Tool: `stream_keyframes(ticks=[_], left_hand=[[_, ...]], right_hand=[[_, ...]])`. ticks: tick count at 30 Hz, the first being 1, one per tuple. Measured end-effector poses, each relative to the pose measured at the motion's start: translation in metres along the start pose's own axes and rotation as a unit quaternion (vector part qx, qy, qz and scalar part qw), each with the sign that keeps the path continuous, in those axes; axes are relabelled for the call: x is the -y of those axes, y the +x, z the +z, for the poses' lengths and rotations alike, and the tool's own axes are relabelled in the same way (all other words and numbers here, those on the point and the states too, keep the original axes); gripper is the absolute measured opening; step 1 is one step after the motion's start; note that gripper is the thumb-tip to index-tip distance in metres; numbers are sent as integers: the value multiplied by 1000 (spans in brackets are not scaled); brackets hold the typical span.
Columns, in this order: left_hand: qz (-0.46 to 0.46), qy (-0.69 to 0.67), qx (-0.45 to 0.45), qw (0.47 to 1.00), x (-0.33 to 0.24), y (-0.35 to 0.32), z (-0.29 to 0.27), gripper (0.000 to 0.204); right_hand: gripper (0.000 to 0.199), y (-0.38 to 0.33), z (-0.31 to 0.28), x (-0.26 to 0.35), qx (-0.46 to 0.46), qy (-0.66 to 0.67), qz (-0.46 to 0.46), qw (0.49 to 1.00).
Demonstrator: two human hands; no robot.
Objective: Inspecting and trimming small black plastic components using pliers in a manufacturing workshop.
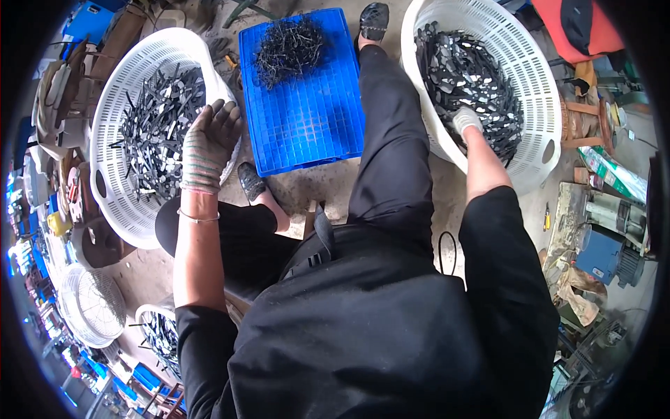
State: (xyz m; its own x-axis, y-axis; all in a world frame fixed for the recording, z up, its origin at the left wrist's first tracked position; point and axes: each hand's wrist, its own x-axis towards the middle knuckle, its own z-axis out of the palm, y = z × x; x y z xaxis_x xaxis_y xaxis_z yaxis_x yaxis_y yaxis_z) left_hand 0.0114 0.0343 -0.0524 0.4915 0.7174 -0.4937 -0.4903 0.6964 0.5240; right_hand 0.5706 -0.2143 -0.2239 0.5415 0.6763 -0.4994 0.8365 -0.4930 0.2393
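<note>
My left hand (211, 145), in a striped knit glove with dark fingers, is raised beside the inner rim of the left white plastic basket (105, 126). Its fingers are loosely extended, and nothing shows in them. Dark strips with pale patches (159, 129) fill the bottom of that basket. My right hand (465, 120), in a pale glove, reaches down into the right white basket (527, 84). It touches a heap of similar black and pale strips (467, 70); its fingertips are hidden there, so any grip cannot be made out.
Between the baskets stands a blue plastic crate-like surface (307, 133) with a tangle of thin black strips (289, 52) at its far end. A round white basket (91, 305) and a smaller basket of strips (160, 335) are at lower left. A blue motor (604, 255) sits at right.
</note>
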Motion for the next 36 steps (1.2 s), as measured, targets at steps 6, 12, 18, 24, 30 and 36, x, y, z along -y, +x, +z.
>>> stream_keyframes(ticks=[6, 12, 18, 24, 30, 36], left_hand=[[54, 92, -55, 993, -7, -9, -14, 32], [207, 382, 84, 897, 24, -26, 81, 55], [479, 553, 136, 668, 32, -40, 92, 46], [212, 253, 35, 943, 31, -35, 62, 18], [181, 180, 29, 966, 4, -46, 48, 20], [58, 100, 129, 985, -15, -48, 32, 27]], right_hand=[[23, -34, -125, -64, -119, 21, 50, 991], [18, -142, -288, -19, -240, 160, -143, 947], [16, -200, -363, 183, -373, 48, -514, 771], [28, -172, -325, 306, -281, 550, -422, 664], [30, -226, -247, 375, 160, 721, -329, 589], [28, -219, -256, 344, 215, 801, -336, 446]])
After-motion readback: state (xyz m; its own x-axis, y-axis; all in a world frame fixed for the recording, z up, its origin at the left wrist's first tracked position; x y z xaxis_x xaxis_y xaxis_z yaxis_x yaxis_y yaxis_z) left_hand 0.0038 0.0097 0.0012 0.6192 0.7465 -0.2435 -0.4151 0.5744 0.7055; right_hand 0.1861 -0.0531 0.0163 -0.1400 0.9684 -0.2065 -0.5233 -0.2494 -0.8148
